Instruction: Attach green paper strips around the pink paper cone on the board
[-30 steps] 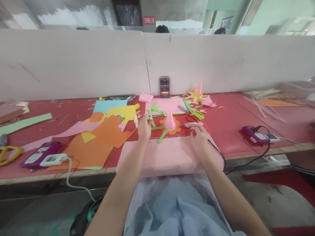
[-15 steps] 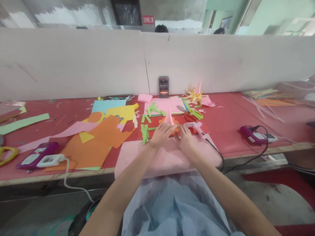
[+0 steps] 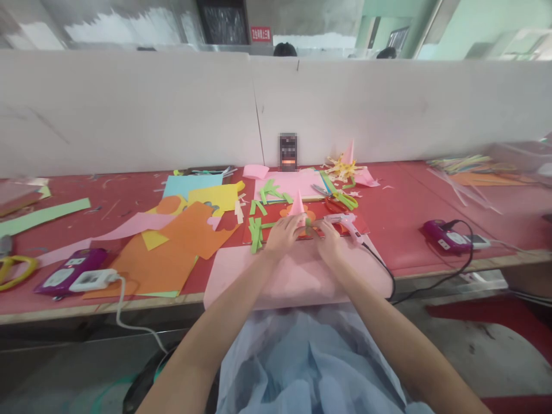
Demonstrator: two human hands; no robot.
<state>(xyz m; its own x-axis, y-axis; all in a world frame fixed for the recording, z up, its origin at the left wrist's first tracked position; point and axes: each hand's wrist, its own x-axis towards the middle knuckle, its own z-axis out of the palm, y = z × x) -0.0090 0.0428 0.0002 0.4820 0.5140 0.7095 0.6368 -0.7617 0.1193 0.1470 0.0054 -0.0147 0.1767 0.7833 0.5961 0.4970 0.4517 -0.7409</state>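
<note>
My left hand [image 3: 284,234] and my right hand [image 3: 329,238] meet low over a red sheet, fingers closed about a short green paper strip [image 3: 307,224]. Just beyond my left fingers stands a pink paper cone [image 3: 298,203], with an orange paper flower shape [image 3: 284,212] around its base, partly covered by my hand. A pink glue gun [image 3: 348,223] lies right of my right hand, its black cord running toward me. More green strips [image 3: 255,234] lie in a loose pile to the left of my left hand.
Scissors [image 3: 338,199] lie behind the glue gun. A finished-looking pink cone with yellow fringe [image 3: 344,165] stands at the back. Orange paper [image 3: 159,259] and a purple power strip [image 3: 71,271] lie left; another purple power strip [image 3: 446,236] is right. A pink cushion [image 3: 297,276] covers the front edge.
A green strip now shows between my fingertips, where none was plain before. My hands have stayed close together beside the cone, and the view has shifted slightly.
</note>
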